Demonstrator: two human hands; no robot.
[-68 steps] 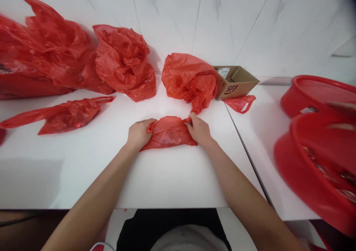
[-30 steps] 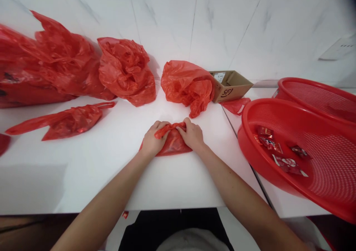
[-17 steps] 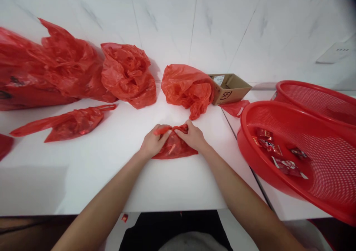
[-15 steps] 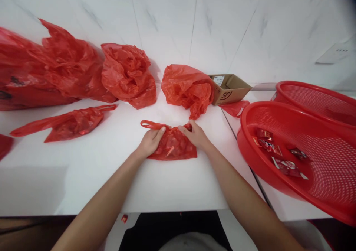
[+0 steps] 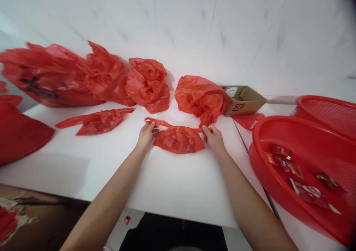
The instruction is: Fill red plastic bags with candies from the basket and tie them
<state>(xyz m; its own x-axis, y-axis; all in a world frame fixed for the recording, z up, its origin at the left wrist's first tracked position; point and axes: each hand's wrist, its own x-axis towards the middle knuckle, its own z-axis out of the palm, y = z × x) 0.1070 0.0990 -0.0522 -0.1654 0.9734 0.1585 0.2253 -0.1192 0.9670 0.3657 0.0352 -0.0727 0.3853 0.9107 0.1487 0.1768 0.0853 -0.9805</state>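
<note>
A small red plastic bag [image 5: 179, 139] with something inside lies on the white table [image 5: 172, 184] in front of me. My left hand [image 5: 146, 135] is closed on its left handle, pulled out to the left. My right hand [image 5: 213, 139] is closed on the right handle at the bag's other end. The two handles stretch apart across the top of the bag.
Several crumpled red bags [image 5: 147, 84] line the wall, and a flat filled one [image 5: 96, 121] lies at the left. A cardboard box [image 5: 243, 99] stands at the back right. Two red mesh baskets [image 5: 303, 169] sit at the right; the nearer holds several red packets [image 5: 292, 169].
My hands moved apart, drawing the bag's handles out to either side. The view shifted to the left and up, bringing more red bags into sight at the left.
</note>
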